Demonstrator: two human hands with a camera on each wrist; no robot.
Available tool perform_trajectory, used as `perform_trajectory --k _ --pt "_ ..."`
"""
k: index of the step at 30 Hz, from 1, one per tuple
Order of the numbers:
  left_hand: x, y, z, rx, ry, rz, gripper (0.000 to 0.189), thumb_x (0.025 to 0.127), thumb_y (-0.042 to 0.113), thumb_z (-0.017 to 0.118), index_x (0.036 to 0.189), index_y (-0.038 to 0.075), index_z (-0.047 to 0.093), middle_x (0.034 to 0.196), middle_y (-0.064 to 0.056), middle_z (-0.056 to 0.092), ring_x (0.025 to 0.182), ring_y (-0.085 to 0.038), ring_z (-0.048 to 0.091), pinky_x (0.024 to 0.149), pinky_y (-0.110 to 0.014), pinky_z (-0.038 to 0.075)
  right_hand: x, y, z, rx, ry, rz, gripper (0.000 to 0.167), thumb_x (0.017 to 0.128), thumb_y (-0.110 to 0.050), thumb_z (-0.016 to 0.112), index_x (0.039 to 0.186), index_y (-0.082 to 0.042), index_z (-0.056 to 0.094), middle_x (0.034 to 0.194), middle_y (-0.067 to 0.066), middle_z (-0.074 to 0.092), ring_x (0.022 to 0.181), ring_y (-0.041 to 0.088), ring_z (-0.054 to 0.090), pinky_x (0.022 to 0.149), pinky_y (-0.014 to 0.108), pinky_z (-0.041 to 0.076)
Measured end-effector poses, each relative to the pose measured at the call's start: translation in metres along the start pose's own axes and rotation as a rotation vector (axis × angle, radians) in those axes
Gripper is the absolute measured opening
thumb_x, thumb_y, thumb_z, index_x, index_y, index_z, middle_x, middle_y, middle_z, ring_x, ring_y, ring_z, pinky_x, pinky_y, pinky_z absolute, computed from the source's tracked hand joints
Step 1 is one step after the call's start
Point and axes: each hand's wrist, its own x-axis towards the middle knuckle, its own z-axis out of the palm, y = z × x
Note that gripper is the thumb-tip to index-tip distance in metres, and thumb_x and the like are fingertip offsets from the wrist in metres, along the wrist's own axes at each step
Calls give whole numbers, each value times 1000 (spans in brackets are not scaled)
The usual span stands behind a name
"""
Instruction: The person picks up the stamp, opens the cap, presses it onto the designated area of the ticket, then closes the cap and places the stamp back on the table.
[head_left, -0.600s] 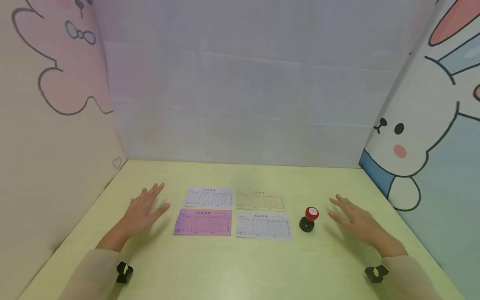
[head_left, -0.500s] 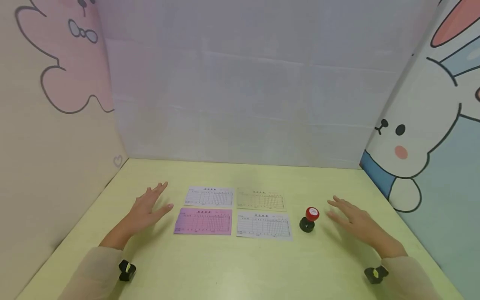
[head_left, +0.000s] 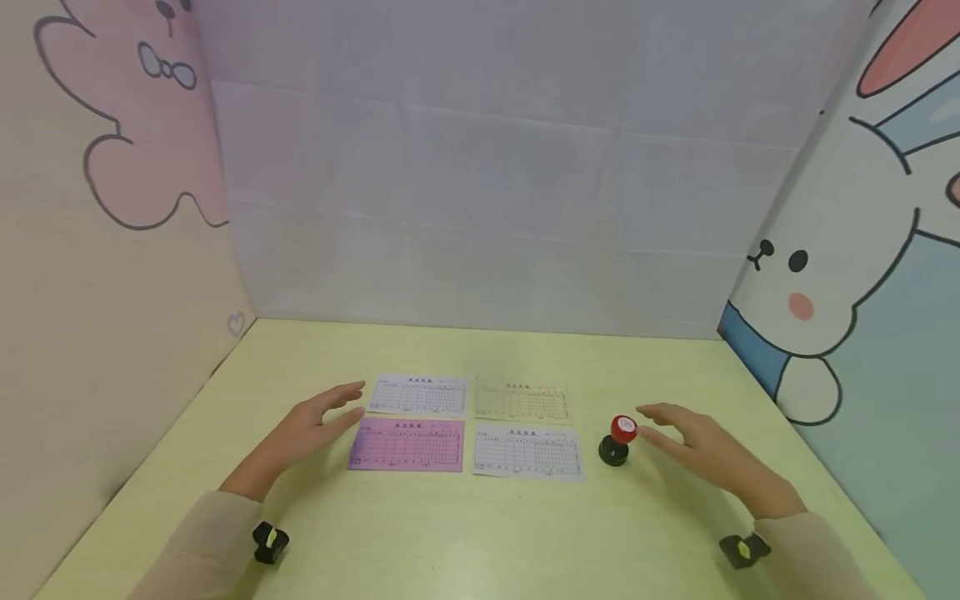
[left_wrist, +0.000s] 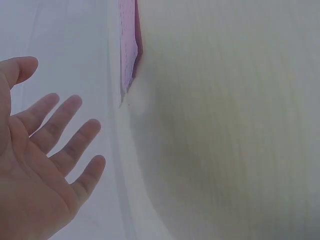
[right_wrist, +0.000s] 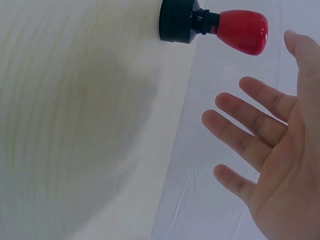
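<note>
A stamp with a red knob and black base [head_left: 623,429] stands upright on the table, right of the papers. Close beside its knob is my right hand [head_left: 703,450], fingers spread and holding nothing; the right wrist view shows the red handle [right_wrist: 243,32] just off the thumb and fingertips. My left hand [head_left: 303,433] hovers at the left edge of the pink form [head_left: 408,445], also holding nothing, fingers loosely bent. Behind the pink form lies a white form [head_left: 418,395]. A pale yellow form [head_left: 522,401] and another white form [head_left: 527,452] lie to their right.
The pale yellow table [head_left: 480,533] runs back to a white sheet-covered wall [head_left: 480,183]. Side walls stand close at left and right, the right one bearing a rabbit drawing [head_left: 817,275]. Each wrist wears a black strap-like device [head_left: 271,542].
Both hands have moved inward, the left toward the pink form and the right toward the stamp, with fingers bending a little more. The forms and stamp have stayed in place.
</note>
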Motion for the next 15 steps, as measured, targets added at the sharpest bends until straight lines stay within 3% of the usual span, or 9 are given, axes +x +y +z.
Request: perform_trajectory --k 7,15 --pt "2 5 7 -11 -33 32 45 103 32 58 141 7 56 128 -13 66 114 -35 62 94 -59 49 6 -6 5 -8 -15 -14 55 96 -47 64 133 -6 62 127 8 66 112 31 63 92 58 52" --pt "6 12 15 -72 -89 21 35 102 27 60 131 9 63 119 -8 68 103 -24 64 85 -42 53 12 -9 12 -41 11 -92 58 88 -47 75 128 -7 65 114 -1 70 99 22 66 84 49 56"
